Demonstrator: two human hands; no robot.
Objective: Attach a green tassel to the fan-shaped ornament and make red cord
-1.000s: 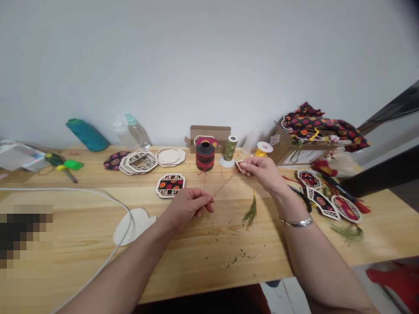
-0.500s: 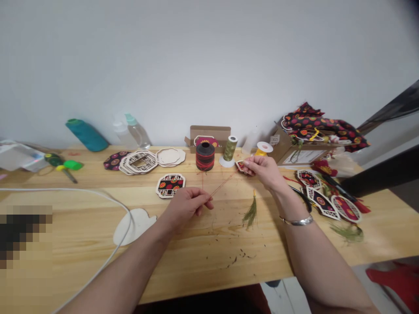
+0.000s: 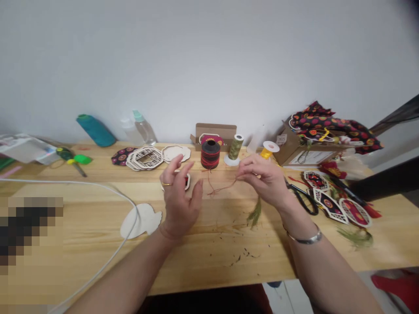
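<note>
Near the frame's middle, the right hand (image 3: 266, 181) pinches a red thread (image 3: 220, 188), its grip closed to keep the slack strand off the desk (image 3: 203, 244). Left of it, the left hand (image 3: 179, 196) hovers open, hiding most of a patterned wooden piece (image 3: 187, 180).

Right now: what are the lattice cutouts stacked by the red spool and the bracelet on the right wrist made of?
Lattice cutouts: likely thin laser-cut wood or board; pale, matte, flat, fretwork openings. Bracelet: probably polished metal; silvery band with bright highlights. Red spool: wound thread on a dark core.
</note>
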